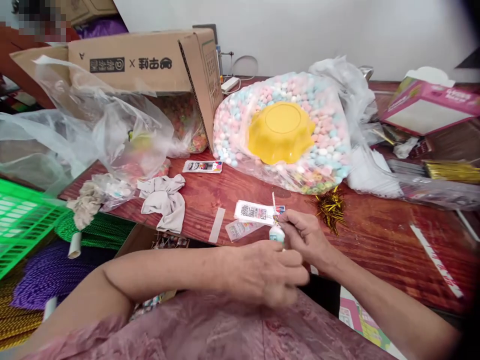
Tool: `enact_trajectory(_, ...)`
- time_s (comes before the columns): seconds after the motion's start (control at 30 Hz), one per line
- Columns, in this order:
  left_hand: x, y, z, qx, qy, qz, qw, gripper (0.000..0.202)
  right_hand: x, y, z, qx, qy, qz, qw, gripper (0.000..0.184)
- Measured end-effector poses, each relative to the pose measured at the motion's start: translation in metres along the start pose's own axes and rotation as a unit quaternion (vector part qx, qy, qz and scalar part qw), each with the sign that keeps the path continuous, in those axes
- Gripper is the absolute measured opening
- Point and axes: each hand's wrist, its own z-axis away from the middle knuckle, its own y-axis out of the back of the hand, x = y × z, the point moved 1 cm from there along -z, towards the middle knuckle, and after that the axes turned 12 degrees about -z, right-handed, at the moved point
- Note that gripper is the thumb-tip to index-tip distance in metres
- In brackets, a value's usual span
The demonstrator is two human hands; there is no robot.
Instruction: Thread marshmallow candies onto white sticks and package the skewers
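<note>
My right hand (309, 237) pinches a small wrapped white and pale-blue candy (276, 234), with a thin white stick (274, 200) standing up above it. Just in front of it, close to my body, is my left hand (266, 275), blurred, its fingers curled in. What those fingers hold, if anything, is hidden. Behind the candy lie a printed white card (255, 212) and a clear printed sleeve (240, 230). A bundle of gold twist ties (330, 210) rests beyond my right hand.
A big clear bag of pastel marshmallows (232, 120) carries an upturned yellow bowl (281, 131). Left are an open cardboard box (142, 55), a grey cloth (165, 200) and a green basket (26, 220). A pink box (431, 102) stands back right. Another person (30, 55) is far left.
</note>
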Motion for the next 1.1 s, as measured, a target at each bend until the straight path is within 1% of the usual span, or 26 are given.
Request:
enact_trajectory(0.03, -0.001, -0.010, -0.002, -0.007, -0.015, 0.017, 1.000, 0.011, 0.000, -0.001, -0.002, 0.002, -0.040, -0.038, 0.998, 0.020)
enact_trajectory(0.07, -0.008, -0.019, -0.004, -0.005, 0.020, 0.063, 0.998, 0.011, -0.001, -0.003, -0.002, 0.002, -0.084, -0.092, 0.992, 0.019)
enact_trajectory(0.1, -0.017, -0.023, -0.006, 0.024, 0.085, 0.128, 0.988, 0.017, -0.003, -0.006, -0.002, 0.002, -0.125, -0.151, 0.981, 0.020)
enact_trajectory(0.13, -0.027, -0.025, -0.007, 0.070, 0.148, 0.205, 0.965, 0.024, -0.005, -0.009, -0.001, -0.002, -0.160, -0.205, 0.966, 0.021)
enact_trajectory(0.17, -0.035, -0.025, -0.007, 0.121, 0.199, 0.280, 0.931, 0.030, -0.007, -0.012, 0.000, -0.008, -0.182, -0.239, 0.954, 0.023)
enact_trajectory(0.2, -0.040, -0.024, -0.006, 0.175, 0.237, 0.335, 0.895, 0.034, -0.008, -0.014, 0.001, -0.012, -0.184, -0.244, 0.952, 0.024)
enact_trajectory(0.23, -0.041, -0.022, -0.003, 0.217, 0.257, 0.369, 0.866, 0.037, -0.009, -0.016, 0.002, -0.007, -0.166, -0.220, 0.961, 0.024)
enact_trajectory(0.3, -0.034, -0.024, 0.004, 0.253, 0.275, 0.405, 0.835, 0.047, -0.009, -0.018, 0.003, 0.028, -0.080, -0.116, 0.990, 0.019)
enact_trajectory(0.37, -0.020, -0.032, 0.013, 0.221, 0.260, 0.452, 0.825, 0.057, -0.010, -0.021, 0.005, 0.071, 0.033, -0.014, 0.997, 0.013)
enact_trajectory(0.43, -0.008, -0.042, 0.022, 0.184, 0.224, 0.482, 0.827, 0.050, -0.011, -0.027, 0.007, 0.095, 0.100, 0.018, 0.990, 0.012)
enact_trajectory(0.5, -0.003, -0.048, 0.034, 0.187, 0.211, 0.425, 0.860, 0.038, -0.015, -0.038, 0.009, 0.107, 0.086, -0.019, 0.990, 0.012)
enact_trajectory(0.57, -0.001, -0.047, 0.049, 0.217, 0.217, 0.313, 0.899, 0.029, -0.019, -0.050, 0.010, 0.113, -0.004, -0.121, 0.986, 0.012)
enact_trajectory(0.6, 0.000, -0.044, 0.059, 0.228, 0.209, 0.261, 0.914, 0.027, -0.023, -0.058, 0.010, 0.104, -0.068, -0.195, 0.973, 0.014)
enact_trajectory(0.63, 0.003, -0.040, 0.069, 0.236, 0.196, 0.216, 0.927, 0.025, -0.027, -0.066, 0.010, 0.084, -0.135, -0.279, 0.947, 0.017)
enact_trajectory(0.67, 0.006, -0.035, 0.079, 0.239, 0.179, 0.175, 0.938, 0.024, -0.031, -0.075, 0.009, 0.056, -0.202, -0.362, 0.908, 0.020)
enact_trajectory(0.73, 0.013, -0.023, 0.101, 0.211, 0.151, 0.101, 0.961, 0.027, -0.040, -0.094, 0.008, -0.019, -0.328, -0.498, 0.802, 0.023)
enact_trajectory(0.8, 0.019, -0.014, 0.124, 0.139, 0.155, 0.018, 0.978, 0.034, -0.047, -0.112, 0.006, -0.092, -0.432, -0.562, 0.699, 0.023)
enact_trajectory(0.83, 0.020, -0.011, 0.135, 0.087, 0.182, -0.006, 0.979, 0.035, -0.048, -0.120, 0.005, -0.118, -0.466, -0.567, 0.669, 0.022)
enact_trajectory(0.87, 0.019, -0.010, 0.146, 0.020, 0.222, -0.021, 0.975, 0.035, -0.048, -0.125, 0.004, -0.132, -0.485, -0.564, 0.655, 0.022)
enact_trajectory(0.9, 0.017, -0.011, 0.157, -0.065, 0.271, -0.031, 0.960, 0.035, -0.047, -0.128, 0.004, -0.135, -0.485, -0.558, 0.660, 0.023)
enact_trajectory(0.93, 0.013, -0.013, 0.168, -0.152, 0.324, -0.039, 0.933, 0.034, -0.044, -0.127, 0.004, -0.126, -0.468, -0.547, 0.683, 0.024)
enact_trajectory(0.97, 0.009, -0.016, 0.177, -0.235, 0.374, -0.049, 0.896, 0.032, -0.039, -0.123, 0.005, -0.110, -0.436, -0.527, 0.721, 0.026)
enact_trajectory(1.0, 0.005, -0.018, 0.185, -0.301, 0.419, -0.062, 0.854, 0.031, -0.034, -0.115, 0.005, -0.089, -0.394, -0.493, 0.770, 0.026)
enact_trajectory(1.03, 0.000, -0.019, 0.189, -0.337, 0.452, -0.074, 0.823, 0.029, -0.027, -0.104, 0.006, -0.068, -0.344, -0.438, 0.828, 0.024)
enact_trajectory(1.07, -0.003, -0.019, 0.189, -0.339, 0.471, -0.083, 0.810, 0.029, -0.018, -0.089, 0.006, -0.043, -0.286, -0.355, 0.889, 0.021)
enact_trajectory(1.1, -0.006, -0.018, 0.185, -0.312, 0.473, -0.083, 0.820, 0.030, -0.009, -0.074, 0.006, -0.016, -0.227, -0.246, 0.942, 0.019)
